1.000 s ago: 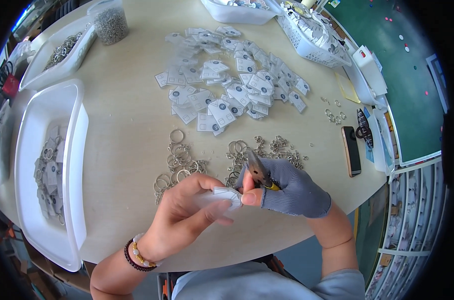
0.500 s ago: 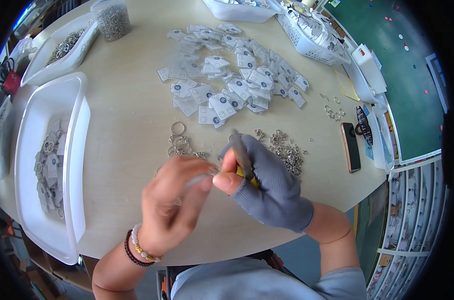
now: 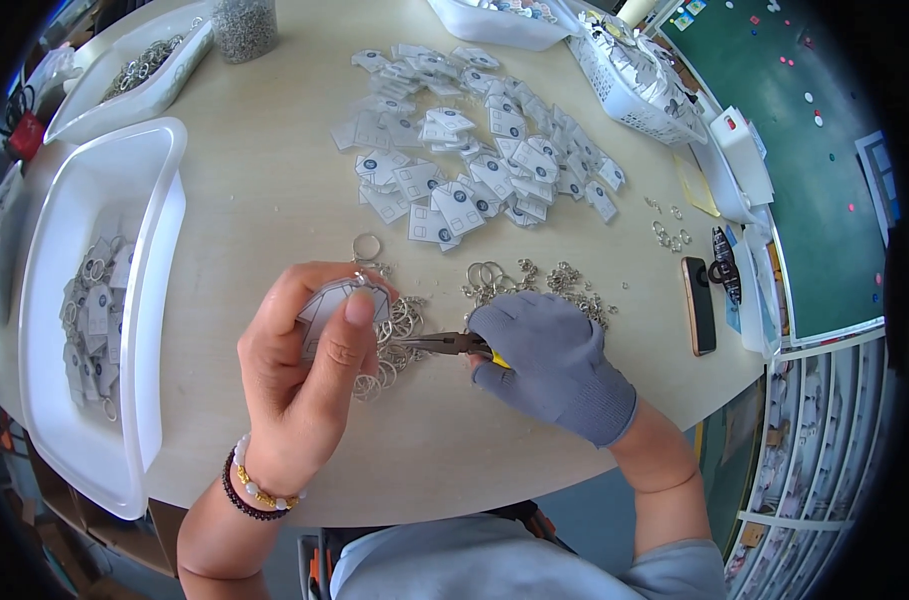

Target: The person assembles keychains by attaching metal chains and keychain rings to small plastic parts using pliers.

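My left hand pinches a clear, house-shaped acrylic charm between thumb and fingers, with a small metal piece at its top edge. In my right hand, which wears a grey fingerless glove, is a pair of needle-nose pliers with yellow on its handle. Their jaws point left, over a pile of metal split rings just right of my left hand. Whether the jaws grip a ring cannot be made out. Beyond my right hand lie larger rings and a heap of small metal rings.
Many house-shaped charms are spread across the far middle of the table. A white tub with finished-looking ringed charms stands left, near a tray of rings and a clear jar. At right are a phone and a white basket.
My hands have moved apart. The left, with the charm, shifted left and turned it upright; the right lowered the pliers from upright to pointing left over the split rings.
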Tool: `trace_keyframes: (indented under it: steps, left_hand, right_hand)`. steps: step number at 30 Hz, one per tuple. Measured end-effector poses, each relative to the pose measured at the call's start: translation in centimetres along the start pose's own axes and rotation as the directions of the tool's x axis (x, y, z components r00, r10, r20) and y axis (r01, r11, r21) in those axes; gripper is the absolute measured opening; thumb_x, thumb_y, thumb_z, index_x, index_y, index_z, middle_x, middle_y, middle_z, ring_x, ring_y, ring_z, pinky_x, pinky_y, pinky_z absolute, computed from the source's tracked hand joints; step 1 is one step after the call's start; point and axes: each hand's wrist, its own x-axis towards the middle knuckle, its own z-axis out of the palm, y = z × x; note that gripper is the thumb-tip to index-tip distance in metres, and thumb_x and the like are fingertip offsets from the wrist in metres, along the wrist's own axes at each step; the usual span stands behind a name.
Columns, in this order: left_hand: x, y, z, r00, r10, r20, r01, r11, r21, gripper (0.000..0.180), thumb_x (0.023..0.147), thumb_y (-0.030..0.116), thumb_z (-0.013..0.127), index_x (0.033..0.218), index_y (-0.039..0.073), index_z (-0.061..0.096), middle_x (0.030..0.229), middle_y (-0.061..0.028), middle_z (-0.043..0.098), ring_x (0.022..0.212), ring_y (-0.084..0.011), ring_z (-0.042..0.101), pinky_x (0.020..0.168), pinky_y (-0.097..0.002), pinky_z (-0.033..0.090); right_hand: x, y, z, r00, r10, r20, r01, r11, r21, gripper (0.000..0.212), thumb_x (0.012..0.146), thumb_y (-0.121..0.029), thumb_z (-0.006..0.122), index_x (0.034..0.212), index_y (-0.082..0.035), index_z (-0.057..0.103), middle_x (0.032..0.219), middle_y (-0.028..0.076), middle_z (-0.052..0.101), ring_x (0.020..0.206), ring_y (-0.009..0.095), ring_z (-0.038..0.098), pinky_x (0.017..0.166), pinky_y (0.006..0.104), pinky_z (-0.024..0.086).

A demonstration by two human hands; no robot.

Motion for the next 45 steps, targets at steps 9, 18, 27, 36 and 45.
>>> trace_keyframes:
  steps: [9, 18, 27, 36, 45]
  left_hand:
    - [-0.9, -0.6, 1.1, 0.988, -0.055, 0.143, 0.021, 0.972, 0.232, 0.010, 0.086, 0.000, 0.061, 0.096, -0.002, 0.063, 0.088, -0.0125, 0.066, 0.070, -0.0238, 0.064, 0.063, -0.0287, 0.050]
    - [-1.6, -1.9, 2.6, 0.926, 0.144, 0.349, -0.287, 0.869, 0.402, 0.015, 0.077, 0.002, 0.069, 0.092, 0.002, 0.065, 0.085, -0.0091, 0.066, 0.063, -0.0250, 0.064, 0.053, -0.0317, 0.050]
    - [-1.6, -1.8, 2.8, 0.923, 0.162, 0.349, -0.305, 0.861, 0.408, 0.015, 0.077, 0.003, 0.070, 0.091, 0.003, 0.065, 0.085, -0.0086, 0.067, 0.061, -0.0245, 0.064, 0.051, -0.0311, 0.049]
    - [-1.6, -1.7, 2.5, 0.932, 0.151, 0.331, -0.283, 0.870, 0.402, 0.017, 0.075, -0.001, 0.069, 0.091, 0.004, 0.065, 0.085, -0.0081, 0.067, 0.059, -0.0233, 0.063, 0.051, -0.0309, 0.049]
    - [-1.6, -1.5, 2.7, 0.943, 0.124, 0.308, -0.252, 0.871, 0.421, 0.016, 0.076, -0.003, 0.069, 0.091, 0.002, 0.064, 0.083, -0.0090, 0.067, 0.054, -0.0204, 0.058, 0.049, -0.0280, 0.046]
  right_hand:
    - [-0.8, 0.6, -3.7, 0.956, 0.285, 0.077, -0.234, 0.575, 0.784, 0.011, 0.080, -0.006, 0.062, 0.085, 0.000, 0.055, 0.081, 0.010, 0.062, 0.086, 0.021, 0.064, 0.078, 0.0384, 0.050]
    - [-1.5, -0.1, -3.6, 0.929, 0.358, 0.091, -0.095, -0.005, 0.995, 0.008, 0.083, -0.001, 0.062, 0.090, 0.001, 0.059, 0.092, 0.011, 0.064, 0.100, 0.020, 0.064, 0.089, 0.0337, 0.052]
    - [-1.6, -0.2, -3.7, 0.941, 0.332, 0.066, -0.105, 0.102, 0.989, 0.012, 0.082, -0.007, 0.063, 0.088, -0.001, 0.055, 0.090, 0.015, 0.064, 0.095, 0.024, 0.064, 0.089, 0.0398, 0.050]
    - [-2.8, 3.1, -4.4, 0.886, 0.460, -0.058, -0.061, 0.240, 0.969, 0.009, 0.085, -0.007, 0.061, 0.091, -0.001, 0.058, 0.093, 0.010, 0.064, 0.102, 0.020, 0.062, 0.088, 0.0325, 0.047]
    - [-6.9, 8.2, -7.0, 0.731, 0.650, -0.207, -0.093, 0.396, 0.914, 0.015, 0.086, -0.013, 0.062, 0.094, -0.001, 0.059, 0.096, 0.014, 0.066, 0.088, 0.016, 0.061, 0.081, 0.0302, 0.048]
